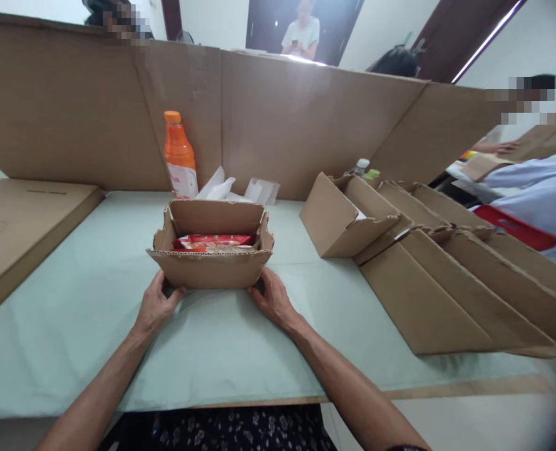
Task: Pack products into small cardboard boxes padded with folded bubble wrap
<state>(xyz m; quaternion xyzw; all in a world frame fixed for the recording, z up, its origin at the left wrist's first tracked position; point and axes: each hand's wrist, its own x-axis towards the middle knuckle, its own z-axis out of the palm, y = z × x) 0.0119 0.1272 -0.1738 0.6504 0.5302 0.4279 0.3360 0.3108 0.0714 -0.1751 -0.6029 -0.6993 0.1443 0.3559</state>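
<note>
An open-topped cardboard box point(210, 270) stands on the pale green cloth in front of me. Inside lies a red snack packet point(215, 240), with something orange and white showing by the front wall. My left hand point(158, 302) grips the box at its lower left corner, thumb along the bottom front edge. At the lower right corner my right hand point(273, 297) holds it the same way. The fingers of both hands are partly hidden behind the box sides. Behind the box are an orange bottle point(180, 156) and crumpled clear plastic wrappers point(238, 189).
Several open cardboard boxes point(428, 294) stand in rows at right, with bottle caps showing behind them. A flat cardboard carton point(29, 225) lies at left. A tall cardboard screen point(297, 125) closes off the back. Other people are beyond it and at far right.
</note>
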